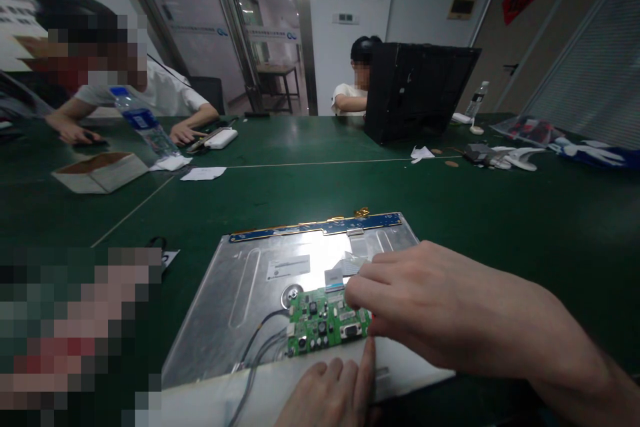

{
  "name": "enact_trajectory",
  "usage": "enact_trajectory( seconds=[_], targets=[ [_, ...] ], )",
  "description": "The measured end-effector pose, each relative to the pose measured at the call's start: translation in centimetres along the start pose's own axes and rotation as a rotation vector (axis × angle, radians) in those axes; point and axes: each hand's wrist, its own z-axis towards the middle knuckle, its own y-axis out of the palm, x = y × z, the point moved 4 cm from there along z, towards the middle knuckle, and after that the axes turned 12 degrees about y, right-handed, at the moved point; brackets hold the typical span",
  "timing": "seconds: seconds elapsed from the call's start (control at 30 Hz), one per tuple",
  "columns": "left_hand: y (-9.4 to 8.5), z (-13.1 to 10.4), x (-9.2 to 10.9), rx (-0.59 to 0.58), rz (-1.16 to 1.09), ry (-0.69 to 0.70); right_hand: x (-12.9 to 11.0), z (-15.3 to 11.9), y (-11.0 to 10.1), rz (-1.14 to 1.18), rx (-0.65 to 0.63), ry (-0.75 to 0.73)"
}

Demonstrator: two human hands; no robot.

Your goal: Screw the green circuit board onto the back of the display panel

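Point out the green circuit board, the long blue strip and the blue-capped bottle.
Green circuit board [319,320]: head view, middle of its exposed face.
Long blue strip [316,228]: head view, about halfway along its length.
Blue-capped bottle [144,121]: head view, on its label.

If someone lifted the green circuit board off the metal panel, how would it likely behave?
The green circuit board looks thin, flat and stiff, so it would probably lift without sagging. The cables at its left edge would likely tug or swing along. Its exposed small parts suggest it is fragile, so gripping by the edges seems safer.
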Motion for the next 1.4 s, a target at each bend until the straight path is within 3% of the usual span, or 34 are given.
enact_trajectory(
  seconds=[0.37, 0.6, 0.77, 0.9, 1.1, 1.4],
  targets=[
    [0.9, 0.1, 0.1, -0.142, -0.120, -0.027, -0.7, -0.2, 0.0, 0.070, -0.030, -0.093],
    [1.1, 0.2, 0.2, -0.204, -0.201, -0.041, -0.9, 1.2, 0.8, -0.040, 0.097, 0.111],
    [0.9, 0.4, 0.0, -0.250, -0.226, -0.050, -1.4, 0.9, 1.0, -0.047, 0.110, 0.116],
    [0.7, 0.4, 0.0, -0.260, -0.230, -0.055, -1.4, 0.3, 0.7, 0.114, 0.108, 0.111],
    [0.1, 0.4, 0.2, -0.208, -0.160, -0.018, 0.8, -0.3, 1.3, 0.529, 0.161, 0.136],
    [0.3, 0.5, 0.1, -0.146, -0.129, -0.029, 0.8, 0.5, 5.6, 0.954, 0.332, 0.048]
  ],
)
